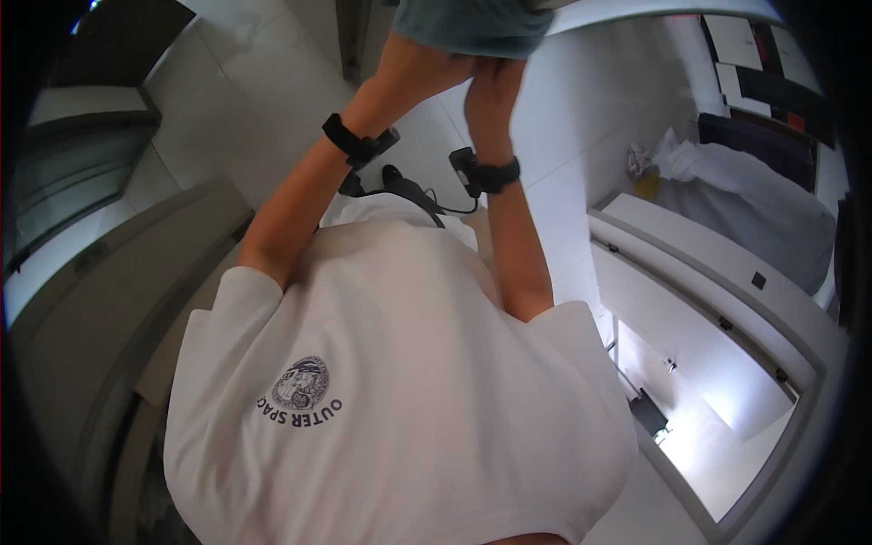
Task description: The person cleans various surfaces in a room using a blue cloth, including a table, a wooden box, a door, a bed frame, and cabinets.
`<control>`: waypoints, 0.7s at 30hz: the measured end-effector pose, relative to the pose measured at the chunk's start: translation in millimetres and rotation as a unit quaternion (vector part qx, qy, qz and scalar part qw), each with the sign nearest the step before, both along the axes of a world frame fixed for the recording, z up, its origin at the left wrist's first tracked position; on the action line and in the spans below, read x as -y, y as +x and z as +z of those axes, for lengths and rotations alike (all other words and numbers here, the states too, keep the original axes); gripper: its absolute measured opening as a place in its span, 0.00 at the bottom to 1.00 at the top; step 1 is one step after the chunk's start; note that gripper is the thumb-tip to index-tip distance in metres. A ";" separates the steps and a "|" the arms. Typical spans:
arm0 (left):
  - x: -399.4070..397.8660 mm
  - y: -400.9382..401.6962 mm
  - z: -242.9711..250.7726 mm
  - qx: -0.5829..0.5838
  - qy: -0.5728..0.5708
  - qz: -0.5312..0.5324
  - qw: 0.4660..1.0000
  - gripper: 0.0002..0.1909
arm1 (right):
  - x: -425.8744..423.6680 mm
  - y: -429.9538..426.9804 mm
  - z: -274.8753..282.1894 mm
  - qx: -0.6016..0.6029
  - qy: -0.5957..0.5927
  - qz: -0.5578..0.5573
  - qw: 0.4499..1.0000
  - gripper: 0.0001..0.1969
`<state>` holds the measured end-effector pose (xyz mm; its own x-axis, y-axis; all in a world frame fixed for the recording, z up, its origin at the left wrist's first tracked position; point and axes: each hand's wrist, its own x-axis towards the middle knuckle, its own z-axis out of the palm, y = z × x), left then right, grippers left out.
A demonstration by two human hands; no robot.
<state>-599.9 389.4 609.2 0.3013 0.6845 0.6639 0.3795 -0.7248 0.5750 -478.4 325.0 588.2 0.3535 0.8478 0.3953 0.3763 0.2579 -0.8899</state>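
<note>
A grey-green cloth (477, 27) hangs at the top edge of the view, in front of me. Both my arms reach forward to it. The heel of my left hand (439, 58) shows just below the cloth's hem, and its fingers are hidden under the fabric. Close beside it, my right hand (494, 78) goes up beneath the same hem, with its fingers out of sight too. Black straps carrying small dark devices sit around my left wrist (357, 142) and right wrist (484, 172). How the fingers sit on the cloth cannot be seen.
Pale floor tiles (552, 143) lie below my arms. A black cable (449, 208) loops near my waist. Long pale furniture (129, 272) stands to my left. On my right are a large whitish bag-like bundle (742, 197) and a frame (811, 388) around a bright opening or mirror.
</note>
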 end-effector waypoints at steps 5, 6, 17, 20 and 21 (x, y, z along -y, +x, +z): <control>-38.8 27.1 81.8 -0.025 0.070 -0.063 0.995 0.16 | -43.3 36.6 94.9 0.142 0.177 -0.060 0.972 0.15; -44.4 38.3 83.6 0.005 0.044 -0.078 0.996 0.12 | -43.1 38.8 92.8 0.024 0.125 -0.076 0.989 0.14; -14.6 56.4 13.0 -0.033 -0.064 -0.130 0.989 0.12 | 9.2 25.1 25.9 0.007 0.036 -0.167 0.985 0.14; -10.8 46.4 5.5 -0.047 -0.078 -0.129 0.988 0.12 | 12.6 55.8 54.9 0.053 0.045 -0.169 0.983 0.04; -11.3 47.4 1.8 -0.049 -0.081 -0.138 0.986 0.12 | 2.1 60.3 97.0 0.074 0.071 -0.205 0.973 0.05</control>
